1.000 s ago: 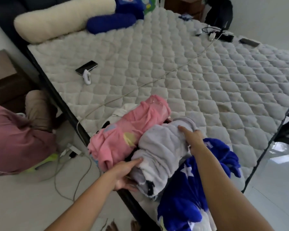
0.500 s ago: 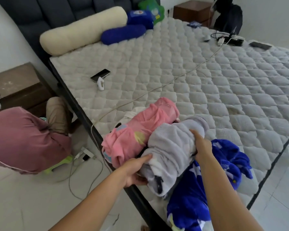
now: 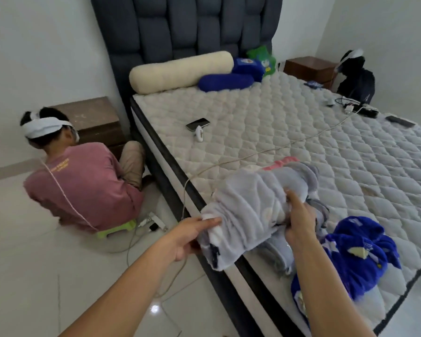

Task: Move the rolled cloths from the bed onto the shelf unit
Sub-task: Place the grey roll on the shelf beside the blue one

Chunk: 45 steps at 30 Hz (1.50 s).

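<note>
While both arms are reaching forward from the bottom of the frame:
Left hand (image 3: 188,235): fingers pinching the grey rolled cloth (image 3: 250,212) at its near end.
Right hand (image 3: 299,221): fingers curling around its middle, right of centre.

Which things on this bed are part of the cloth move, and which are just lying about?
Part of the job:
- grey rolled cloth, held by left hand and right hand
- pink rolled cloth, mostly hidden behind it
- blue cloth

Lying about:
- phone
- white cable
- cream bolster
- blue pillow
</note>
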Motion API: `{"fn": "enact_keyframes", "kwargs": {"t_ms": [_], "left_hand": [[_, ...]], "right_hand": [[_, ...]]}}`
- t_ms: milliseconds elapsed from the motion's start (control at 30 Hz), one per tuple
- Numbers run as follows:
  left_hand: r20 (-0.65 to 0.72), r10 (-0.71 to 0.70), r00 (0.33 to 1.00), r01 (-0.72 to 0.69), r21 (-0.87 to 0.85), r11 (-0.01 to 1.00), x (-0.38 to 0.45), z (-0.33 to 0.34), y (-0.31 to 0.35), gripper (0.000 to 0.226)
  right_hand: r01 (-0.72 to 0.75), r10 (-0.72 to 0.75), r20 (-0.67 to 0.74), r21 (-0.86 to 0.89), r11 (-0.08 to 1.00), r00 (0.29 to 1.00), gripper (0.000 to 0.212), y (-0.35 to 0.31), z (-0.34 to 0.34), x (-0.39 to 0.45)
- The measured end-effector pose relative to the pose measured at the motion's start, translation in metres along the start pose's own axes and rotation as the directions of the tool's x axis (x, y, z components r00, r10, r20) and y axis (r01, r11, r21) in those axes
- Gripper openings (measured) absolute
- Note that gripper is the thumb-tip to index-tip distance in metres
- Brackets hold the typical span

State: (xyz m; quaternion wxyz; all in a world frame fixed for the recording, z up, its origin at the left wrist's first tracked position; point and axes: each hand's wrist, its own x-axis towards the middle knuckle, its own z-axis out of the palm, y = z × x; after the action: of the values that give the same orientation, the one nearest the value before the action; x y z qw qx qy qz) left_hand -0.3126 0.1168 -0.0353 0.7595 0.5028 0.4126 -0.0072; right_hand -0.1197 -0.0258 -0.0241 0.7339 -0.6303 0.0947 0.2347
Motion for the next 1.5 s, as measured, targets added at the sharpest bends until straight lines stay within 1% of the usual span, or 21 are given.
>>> {"fn": "enact_keyframes", "kwargs": {"t_ms": [100, 133, 167, 233, 333, 400, 433, 533, 600, 667, 767, 867, 1000, 1067, 1133, 1200, 1267, 1300, 1367, 1400, 1500], "left_hand": [[-0.094, 0.042, 0.995, -0.048, -0.063, 0.997, -0.039, -0.055, -0.012, 0.035], [-0.13, 0.059, 0.99, -0.072, -0.097, 0.993, -0.056, -0.078, -0.019, 0.033], [-0.162, 0.072, 0.984, -0.092, -0.118, 0.989, -0.071, -0.1, -0.027, 0.034], [-0.24, 0.077, 0.968, -0.121, -0.173, 0.977, -0.101, -0.142, -0.045, 0.043], [-0.369, 0.061, 0.927, -0.176, -0.285, 0.942, -0.146, -0.201, -0.078, 0.039], [-0.455, 0.035, 0.89, -0.22, -0.362, 0.906, -0.175, -0.238, -0.101, 0.043], [-0.49, 0.025, 0.871, -0.246, -0.392, 0.886, -0.189, -0.257, -0.113, 0.045], [-0.583, 0.018, 0.812, -0.351, -0.463, 0.814, -0.23, -0.308, -0.149, 0.045], [-0.658, 0.014, 0.753, -0.436, -0.483, 0.759, -0.254, -0.339, -0.173, 0.051], [-0.73, -0.002, 0.683, -0.539, -0.506, 0.673, -0.275, -0.369, -0.195, 0.057], [-0.824, -0.057, 0.564, -0.68, -0.502, 0.534, -0.305, -0.413, -0.221, 0.042], [-0.894, -0.123, 0.432, -0.801, -0.442, 0.403, -0.335, -0.454, -0.234, 0.044], [-0.943, -0.204, 0.263, -0.926, -0.306, 0.22, -0.38, -0.5, -0.239, 0.044], [-0.949, -0.245, 0.197, -0.958, -0.24, 0.157, -0.401, -0.516, -0.245, 0.045], [-0.944, -0.301, 0.137, -0.98, -0.173, 0.097, -0.42, -0.529, -0.251, 0.045], [-0.928, -0.362, 0.083, -0.992, -0.111, 0.058, -0.438, -0.544, -0.257, 0.042], [-0.92, -0.39, 0.042, -0.998, -0.055, 0.023, -0.456, -0.558, -0.26, 0.039], [-0.917, -0.397, 0.022, -0.999, -0.032, 0.019, -0.464, -0.564, -0.262, 0.038], [-0.908, -0.419, -0.02, -0.999, 0.002, 0.045, -0.482, -0.577, -0.263, 0.03], [-0.9, -0.435, -0.026, -0.998, 0.001, 0.057, -0.49, -0.583, -0.263, 0.026], [-0.895, -0.445, -0.035, -0.996, -0.003, 0.084, -0.511, -0.599, -0.256, 0.034]], "right_hand": [[0.03, -0.028, 0.066, -0.036, 0.999, 0.997, 0.037, 0.022, 0.043, -0.044], [0.028, -0.021, 0.108, -0.065, 0.997, 0.994, 0.039, 0.033, 0.06, -0.062], [0.025, -0.01, 0.144, -0.098, 0.995, 0.989, 0.048, 0.044, 0.077, -0.079], [0.039, -0.001, 0.246, -0.151, 0.988, 0.969, 0.059, 0.064, 0.112, -0.113], [0.078, 0.013, 0.441, -0.188, 0.979, 0.897, 0.058, 0.098, 0.169, -0.168], [0.11, 0.02, 0.554, -0.201, 0.973, 0.832, 0.047, 0.12, 0.207, -0.206], [0.131, 0.029, 0.626, -0.208, 0.969, 0.78, 0.045, 0.131, 0.225, -0.225], [0.229, 0.074, 0.763, -0.283, 0.931, 0.642, 0.07, 0.165, 0.279, -0.284], [0.299, 0.084, 0.841, -0.281, 0.912, 0.535, 0.067, 0.187, 0.315, -0.326], [0.369, 0.087, 0.909, -0.251, 0.895, 0.407, 0.064, 0.212, 0.353, -0.369], [0.467, 0.085, 0.981, -0.159, 0.87, 0.175, 0.069, 0.248, 0.408, -0.436], [0.528, 0.093, 0.992, -0.034, 0.848, -0.085, 0.069, 0.278, 0.456, -0.507], [0.535, 0.143, 0.912, 0.094, 0.84, -0.385, 0.06, 0.304, 0.51, -0.598], [0.533, 0.174, 0.845, 0.148, 0.833, -0.506, 0.058, 0.313, 0.529, -0.643], [0.519, 0.189, 0.775, 0.201, 0.831, -0.603, 0.057, 0.322, 0.541, -0.682], [0.499, 0.2, 0.71, 0.24, 0.833, -0.675, 0.057, 0.332, 0.55, -0.719], [0.472, 0.178, 0.665, 0.292, 0.832, -0.725, 0.057, 0.341, 0.556, -0.755], [0.457, 0.152, 0.653, 0.325, 0.828, -0.742, 0.056, 0.345, 0.56, -0.772], [0.434, 0.103, 0.647, 0.377, 0.818, -0.756, 0.057, 0.355, 0.565, -0.805], [0.434, 0.084, 0.645, 0.406, 0.804, -0.759, 0.059, 0.36, 0.568, -0.821], [0.443, 0.077, 0.606, 0.482, 0.756, -0.792, 0.058, 0.373, 0.581, -0.874]]}}
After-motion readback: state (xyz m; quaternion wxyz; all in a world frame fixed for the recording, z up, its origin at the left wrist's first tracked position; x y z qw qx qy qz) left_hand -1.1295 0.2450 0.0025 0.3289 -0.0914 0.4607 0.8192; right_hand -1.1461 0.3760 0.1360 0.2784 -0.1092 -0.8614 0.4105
